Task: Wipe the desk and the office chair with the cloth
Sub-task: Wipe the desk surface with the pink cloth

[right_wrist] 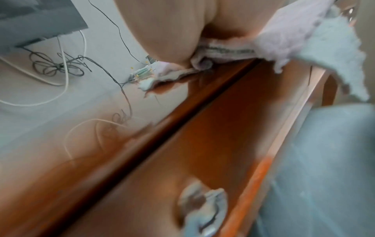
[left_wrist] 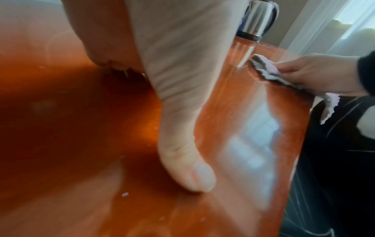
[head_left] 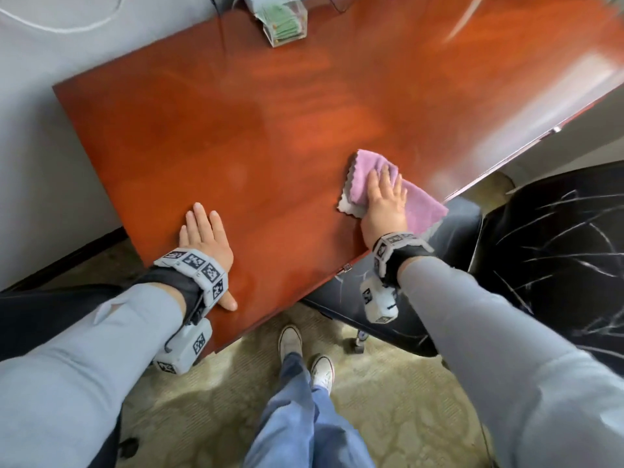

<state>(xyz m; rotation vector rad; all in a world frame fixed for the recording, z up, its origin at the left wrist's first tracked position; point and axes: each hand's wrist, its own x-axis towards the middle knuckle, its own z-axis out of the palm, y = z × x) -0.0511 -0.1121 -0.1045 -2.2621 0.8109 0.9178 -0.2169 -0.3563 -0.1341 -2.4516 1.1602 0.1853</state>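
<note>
A glossy red-brown desk (head_left: 270, 136) fills the head view. My right hand (head_left: 385, 201) lies flat, fingers straight, on a pink and grey cloth (head_left: 422, 207) near the desk's front right edge; part of the cloth (left_wrist: 265, 70) hangs over that edge. The left wrist view shows the right hand (left_wrist: 316, 75) pressing the cloth. My left hand (head_left: 202, 238) rests palm down on the desk near its front left corner, thumb (left_wrist: 194, 173) spread out. A black office chair (head_left: 557, 248) with pale scratch marks stands to the right, partly under the desk. In the right wrist view the cloth (right_wrist: 294, 40) bunches under my palm.
A clear box with green contents (head_left: 283, 25) stands at the desk's far edge. A steel kettle (left_wrist: 257, 19) stands further along. Cables (right_wrist: 61, 64) hang on the wall behind. A drawer handle (right_wrist: 202, 211) is on the desk front. My feet (head_left: 304, 352) stand on patterned carpet.
</note>
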